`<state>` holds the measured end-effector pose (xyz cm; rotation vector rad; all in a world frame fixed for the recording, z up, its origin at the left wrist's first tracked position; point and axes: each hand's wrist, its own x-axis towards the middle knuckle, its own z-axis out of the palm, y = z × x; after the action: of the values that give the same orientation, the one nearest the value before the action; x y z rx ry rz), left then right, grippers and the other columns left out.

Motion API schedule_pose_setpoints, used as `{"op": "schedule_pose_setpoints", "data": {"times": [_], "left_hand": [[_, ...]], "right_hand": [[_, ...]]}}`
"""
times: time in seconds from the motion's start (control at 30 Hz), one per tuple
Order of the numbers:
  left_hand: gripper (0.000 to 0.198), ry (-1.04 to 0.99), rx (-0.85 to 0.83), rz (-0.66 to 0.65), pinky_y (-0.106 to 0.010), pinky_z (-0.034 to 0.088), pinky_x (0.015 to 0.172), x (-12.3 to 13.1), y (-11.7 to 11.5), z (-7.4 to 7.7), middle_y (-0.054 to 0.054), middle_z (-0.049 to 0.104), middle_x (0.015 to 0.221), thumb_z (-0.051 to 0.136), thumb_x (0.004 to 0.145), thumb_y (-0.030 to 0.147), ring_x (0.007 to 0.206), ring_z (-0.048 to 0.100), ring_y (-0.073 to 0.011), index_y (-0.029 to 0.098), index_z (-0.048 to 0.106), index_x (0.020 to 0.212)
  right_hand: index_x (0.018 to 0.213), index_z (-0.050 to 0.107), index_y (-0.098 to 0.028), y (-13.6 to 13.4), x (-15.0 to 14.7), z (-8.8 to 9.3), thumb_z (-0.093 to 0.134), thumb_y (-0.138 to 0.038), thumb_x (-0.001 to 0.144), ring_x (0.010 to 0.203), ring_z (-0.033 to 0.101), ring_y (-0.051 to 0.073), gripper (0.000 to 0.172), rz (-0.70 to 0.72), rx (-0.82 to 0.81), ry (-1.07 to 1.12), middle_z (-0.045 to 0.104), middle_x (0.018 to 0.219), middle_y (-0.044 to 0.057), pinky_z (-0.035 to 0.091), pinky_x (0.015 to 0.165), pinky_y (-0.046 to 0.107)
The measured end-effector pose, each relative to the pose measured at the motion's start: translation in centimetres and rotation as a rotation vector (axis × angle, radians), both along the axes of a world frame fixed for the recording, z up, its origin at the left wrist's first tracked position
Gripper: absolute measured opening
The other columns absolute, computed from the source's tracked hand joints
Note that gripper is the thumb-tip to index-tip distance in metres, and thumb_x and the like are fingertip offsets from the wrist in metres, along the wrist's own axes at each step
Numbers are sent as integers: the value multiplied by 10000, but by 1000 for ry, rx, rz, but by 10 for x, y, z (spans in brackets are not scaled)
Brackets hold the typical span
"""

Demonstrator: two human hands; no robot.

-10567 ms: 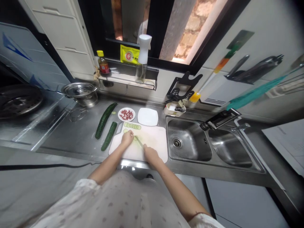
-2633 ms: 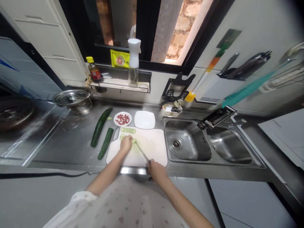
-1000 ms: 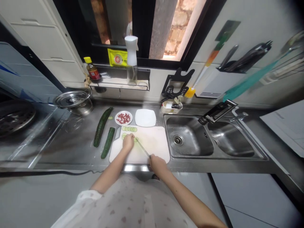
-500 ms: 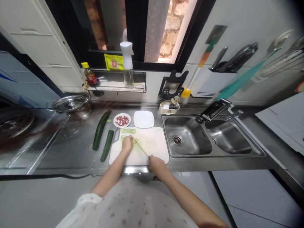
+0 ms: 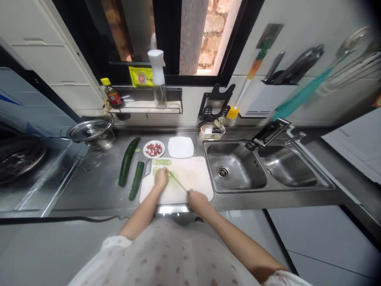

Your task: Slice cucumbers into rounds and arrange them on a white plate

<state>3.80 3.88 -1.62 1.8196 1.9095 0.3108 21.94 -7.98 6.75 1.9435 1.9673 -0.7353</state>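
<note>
A white cutting board lies on the steel counter in front of me. My left hand rests curled on the board's left part, pressing down a piece of cucumber that it mostly hides. My right hand is closed on the handle of a knife, whose blade runs up-left toward my left fingers. A row of cucumber slices lies along the board's far edge. A slice sits by the blade tip.
A whole cucumber and a cut half lie left of the board. Behind it stand a plate of red bits and a white square plate. A double sink is right; a lidded pot far left.
Over ten seconds my right hand has drawn back to the board's near edge with the knife. In the last second both hands stay nearly still; only the head view shifts.
</note>
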Motion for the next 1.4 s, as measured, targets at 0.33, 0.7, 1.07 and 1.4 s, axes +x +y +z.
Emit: {"op": "schedule_pose_setpoints", "data": {"times": [0.33, 0.7, 1.07, 1.4], "left_hand": [[226, -14, 13, 6, -294, 413, 834, 0, 0, -4, -100, 656, 985, 466, 858, 136, 937, 588, -208, 177, 659, 967], [231, -9, 15, -5, -297, 421, 835, 0, 0, -1, -100, 658, 988, 443, 869, 143, 955, 593, -212, 175, 656, 953], [200, -32, 143, -79, -308, 395, 898, 4, -19, 1, -100, 613, 980, 494, 852, 170, 987, 552, -221, 160, 649, 978], [42, -198, 54, 101, -240, 406, 702, 6, -9, 10, -28, 644, 793, 575, 807, 182, 773, 588, -156, 172, 615, 797]], "right_hand": [[1078, 615, -131, 9, 6, 8, 382, -104, 913, 964, 674, 241, 286, 96, 83, -43, 697, 986, 173, 486, 772, 322], [1079, 628, -131, 16, 11, 19, 377, -100, 919, 954, 674, 239, 299, 126, 88, -68, 698, 1009, 167, 472, 767, 317], [1081, 602, -171, -13, 26, 6, 349, -359, 970, 934, 655, 198, 335, -115, 100, 41, 697, 982, 110, 422, 737, 262], [1112, 594, -166, -12, 37, 8, 338, -366, 980, 986, 647, 207, 351, -219, 81, -8, 695, 1031, 128, 414, 737, 259]]}}
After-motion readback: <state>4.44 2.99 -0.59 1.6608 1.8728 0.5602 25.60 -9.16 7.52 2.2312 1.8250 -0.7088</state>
